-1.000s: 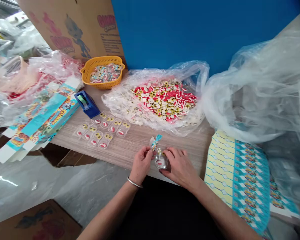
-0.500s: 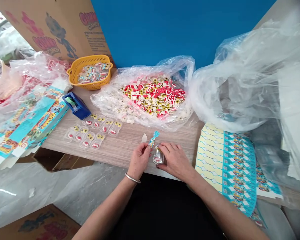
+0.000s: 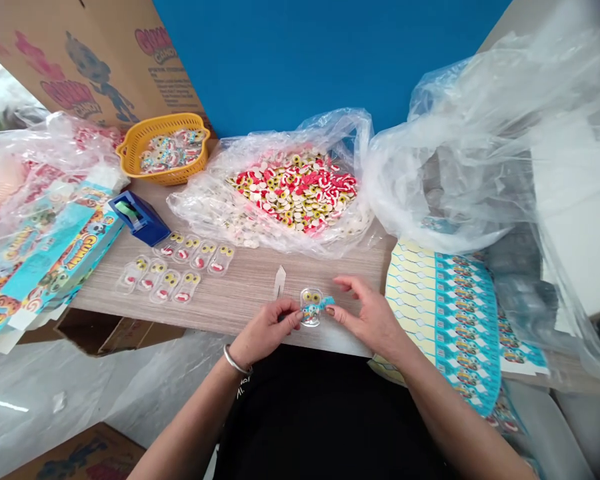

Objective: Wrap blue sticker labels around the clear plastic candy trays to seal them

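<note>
A clear plastic blister pack (image 3: pixel 311 308) with a gummy inside sits on the wood-grain table (image 3: pixel 240 287) just in front of me. A blue printed paper strip (image 3: pixel 321 307) lies across it. My left hand (image 3: pixel 265 327) pinches the strip's left side against the blister. My right hand (image 3: pixel 367 317) presses its thumb on the strip's right end, with the index finger raised. A small white paper scrap (image 3: pixel 280 280) stands out on the table near my left hand. A metal bangle (image 3: pixel 235 360) circles my left wrist.
Several filled blister packs (image 3: pixel 175 267) lie in rows on the table. Behind them are a plastic bag of gummies (image 3: pixel 295 190), a yellow basket (image 3: pixel 163 150), and a blue tape dispenser (image 3: pixel 140 219). Printed card sheets (image 3: pixel 455 320) lie right, flat printed boxes (image 3: pixel 45 260) left.
The blue strip has gone from upright in my left hand to lying across the blister. The blister has moved left, and my right hand has shifted from the blister onto the strip's end.
</note>
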The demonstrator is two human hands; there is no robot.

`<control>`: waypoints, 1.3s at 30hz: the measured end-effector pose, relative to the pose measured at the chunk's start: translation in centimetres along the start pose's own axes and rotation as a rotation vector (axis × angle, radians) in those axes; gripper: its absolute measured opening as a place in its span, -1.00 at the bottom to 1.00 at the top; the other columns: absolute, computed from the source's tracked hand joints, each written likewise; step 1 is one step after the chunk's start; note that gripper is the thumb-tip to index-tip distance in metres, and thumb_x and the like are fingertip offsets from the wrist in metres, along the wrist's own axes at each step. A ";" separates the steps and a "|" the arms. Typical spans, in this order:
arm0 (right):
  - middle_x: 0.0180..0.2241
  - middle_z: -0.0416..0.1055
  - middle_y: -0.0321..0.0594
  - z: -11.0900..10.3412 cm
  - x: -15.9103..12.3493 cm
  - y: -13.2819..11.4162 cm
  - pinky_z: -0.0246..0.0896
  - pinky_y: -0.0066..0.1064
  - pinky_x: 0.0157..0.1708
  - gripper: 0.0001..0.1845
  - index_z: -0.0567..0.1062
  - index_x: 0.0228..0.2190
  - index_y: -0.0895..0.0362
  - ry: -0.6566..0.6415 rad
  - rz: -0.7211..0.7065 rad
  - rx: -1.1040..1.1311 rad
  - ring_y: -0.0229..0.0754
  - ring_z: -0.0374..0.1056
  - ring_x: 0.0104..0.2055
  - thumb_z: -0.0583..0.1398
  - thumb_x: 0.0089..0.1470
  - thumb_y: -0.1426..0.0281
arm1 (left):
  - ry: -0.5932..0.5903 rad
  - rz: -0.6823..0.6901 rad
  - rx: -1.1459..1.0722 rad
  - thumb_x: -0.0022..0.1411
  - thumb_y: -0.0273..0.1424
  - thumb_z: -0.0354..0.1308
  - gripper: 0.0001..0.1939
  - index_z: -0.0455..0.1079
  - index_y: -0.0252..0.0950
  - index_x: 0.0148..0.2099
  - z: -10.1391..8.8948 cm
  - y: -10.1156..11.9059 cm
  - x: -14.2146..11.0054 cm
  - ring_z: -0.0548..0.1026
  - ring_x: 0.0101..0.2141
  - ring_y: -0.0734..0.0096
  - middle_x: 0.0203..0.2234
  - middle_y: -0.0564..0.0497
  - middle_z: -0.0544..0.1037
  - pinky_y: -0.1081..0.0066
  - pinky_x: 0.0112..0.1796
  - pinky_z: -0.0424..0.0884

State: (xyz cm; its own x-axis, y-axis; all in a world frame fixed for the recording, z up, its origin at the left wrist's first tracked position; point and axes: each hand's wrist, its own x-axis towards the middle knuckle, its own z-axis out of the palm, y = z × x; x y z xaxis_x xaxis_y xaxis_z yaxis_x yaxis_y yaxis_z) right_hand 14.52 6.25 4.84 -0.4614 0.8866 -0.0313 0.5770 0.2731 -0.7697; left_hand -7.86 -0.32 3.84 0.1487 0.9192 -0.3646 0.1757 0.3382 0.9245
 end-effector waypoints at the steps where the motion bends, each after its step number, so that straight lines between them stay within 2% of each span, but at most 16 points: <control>1: -0.05 0.45 -0.14 0.2 -0.3 0.0 0.29 -0.22 -0.05 -0.55 0.39 0.00 0.06 -0.029 0.004 0.061 -0.06 0.38 -0.02 0.26 0.08 0.24 | -0.036 0.005 0.043 0.26 -0.16 0.12 -0.71 0.51 -0.27 -0.30 0.1 0.2 -0.2 0.40 -0.45 0.39 -0.49 -0.01 0.50 0.45 -0.40 0.31; 4: -0.15 0.50 -0.21 1.4 -1.2 -0.1 0.30 -0.28 -0.11 -0.66 0.43 -0.07 0.05 -0.104 0.049 0.204 -0.13 0.41 -0.12 0.24 0.08 0.32 | -0.058 0.024 0.125 0.28 -0.17 0.10 -0.70 0.50 -0.26 -0.33 0.5 0.8 -0.7 0.40 -0.46 0.39 -0.51 0.00 0.49 0.45 -0.40 0.30; 7: -0.30 0.51 -0.27 2.5 -1.8 -0.1 0.30 -0.34 -0.24 -0.84 0.46 -0.23 0.06 -0.104 0.122 0.257 -0.17 0.41 -0.26 0.18 0.11 0.34 | -0.037 0.029 0.143 0.26 -0.16 0.11 -0.69 0.48 -0.26 -0.40 0.8 0.9 -0.8 0.38 -0.49 0.41 -0.55 0.02 0.47 0.46 -0.43 0.27; 9: -0.38 0.48 -0.30 3.0 -1.9 -0.1 0.26 -0.38 -0.33 -0.90 0.45 -0.30 0.06 -0.076 0.155 0.246 -0.19 0.38 -0.34 0.17 0.11 0.34 | -0.024 -0.014 0.141 0.25 -0.15 0.12 -0.67 0.49 -0.25 -0.41 0.8 0.6 -0.6 0.33 -0.57 0.44 -0.65 0.06 0.42 0.47 -0.50 0.21; 12: -0.44 0.44 -0.34 3.4 -1.8 -0.1 0.20 -0.40 -0.41 -0.94 0.42 -0.34 0.05 -0.019 0.191 0.221 -0.22 0.32 -0.42 0.17 0.09 0.35 | 0.066 -0.066 0.140 0.16 -0.16 0.21 -0.74 0.52 -0.24 -0.24 0.5 0.0 0.2 0.28 -0.68 0.48 -0.71 0.13 0.39 0.48 -0.59 0.14; 15: -0.46 0.42 -0.36 3.9 -1.4 0.0 0.18 -0.41 -0.43 -0.93 0.39 -0.33 0.05 0.020 0.217 0.199 -0.22 0.31 -0.45 0.18 0.08 0.35 | 0.193 -0.042 0.156 0.05 -0.25 0.31 -0.61 0.44 -0.21 -0.05 -0.1 -0.6 1.5 0.32 -0.72 0.47 -0.66 0.17 0.44 0.48 -0.61 0.14; 21: -0.42 0.46 -0.34 4.4 -0.5 0.3 0.18 -0.39 -0.40 -0.94 0.38 -0.34 0.04 0.051 0.228 0.073 -0.21 0.35 -0.44 0.17 0.07 0.37 | 0.252 -0.017 0.218 -0.02 -0.35 0.33 -0.80 0.42 -0.19 -0.29 -0.4 -0.7 3.7 0.31 -0.70 0.48 -0.67 0.18 0.40 0.46 -0.57 0.13; 25: -0.43 0.47 -0.33 4.5 -0.2 0.7 0.17 -0.39 -0.40 -0.93 0.39 -0.32 0.04 0.035 0.233 0.009 -0.19 0.37 -0.44 0.16 0.07 0.36 | 0.290 -0.010 0.302 -0.03 -0.37 0.33 -0.82 0.41 -0.18 -0.34 0.0 -1.0 4.1 0.33 -0.65 0.45 -0.63 0.16 0.41 0.44 -0.50 0.15; 29: -0.33 0.51 -0.25 4.8 0.2 0.7 0.19 -0.37 -0.32 -0.83 0.41 -0.21 0.07 -0.004 0.216 -0.116 -0.14 0.42 -0.33 0.14 0.11 0.40 | 0.328 0.006 0.457 -0.03 -0.40 0.34 -0.82 0.38 -0.18 -0.38 0.3 -1.4 4.4 0.39 -0.56 0.34 -0.60 0.11 0.43 0.40 -0.43 0.16; 31: -0.27 0.53 -0.20 4.9 0.5 0.5 0.19 -0.35 -0.27 -0.71 0.40 -0.08 0.10 -0.043 0.185 -0.199 -0.11 0.44 -0.26 0.13 0.12 0.45 | 0.333 -0.023 0.534 -0.02 -0.36 0.36 -0.80 0.36 -0.18 -0.39 0.3 -1.5 4.5 0.42 -0.52 0.27 -0.61 0.09 0.41 0.39 -0.40 0.16; 34: -0.19 0.54 -0.16 4.6 0.8 0.0 0.18 -0.33 -0.20 -0.59 0.37 0.04 0.10 -0.104 0.138 -0.298 -0.07 0.45 -0.16 0.10 0.13 0.51 | 0.354 -0.091 0.650 -0.01 -0.18 0.36 -0.71 0.34 -0.18 -0.39 0.5 -1.5 4.4 0.44 -0.50 0.19 -0.63 0.07 0.38 0.38 -0.38 0.16; 36: -0.18 0.55 -0.16 4.6 1.0 -0.4 0.17 -0.32 -0.20 -0.58 0.37 0.05 0.09 -0.134 0.138 -0.350 -0.06 0.45 -0.15 0.10 0.14 0.50 | 0.397 -0.110 0.684 0.01 -0.08 0.33 -0.66 0.33 -0.18 -0.39 0.9 -1.6 3.9 0.45 -0.51 0.17 -0.64 0.06 0.36 0.38 -0.38 0.15; 39: -0.27 0.56 -0.18 5.1 0.8 -1.2 0.15 -0.33 -0.27 -0.61 0.36 0.03 0.09 -0.179 0.169 -0.386 -0.06 0.47 -0.23 0.11 0.15 0.46 | 0.499 -0.103 0.684 0.05 -0.04 0.29 -0.66 0.35 -0.17 -0.33 1.2 -2.2 1.8 0.44 -0.53 0.18 -0.64 0.06 0.37 0.40 -0.41 0.12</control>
State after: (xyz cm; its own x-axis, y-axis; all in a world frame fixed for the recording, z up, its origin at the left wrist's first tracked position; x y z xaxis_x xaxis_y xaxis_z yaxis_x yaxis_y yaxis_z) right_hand 10.03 4.75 2.47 -0.4287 0.8615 -0.2721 0.8477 0.2794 -0.4510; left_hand -6.81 0.34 0.99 -0.3180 0.9261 -0.2031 0.7381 0.3762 0.5600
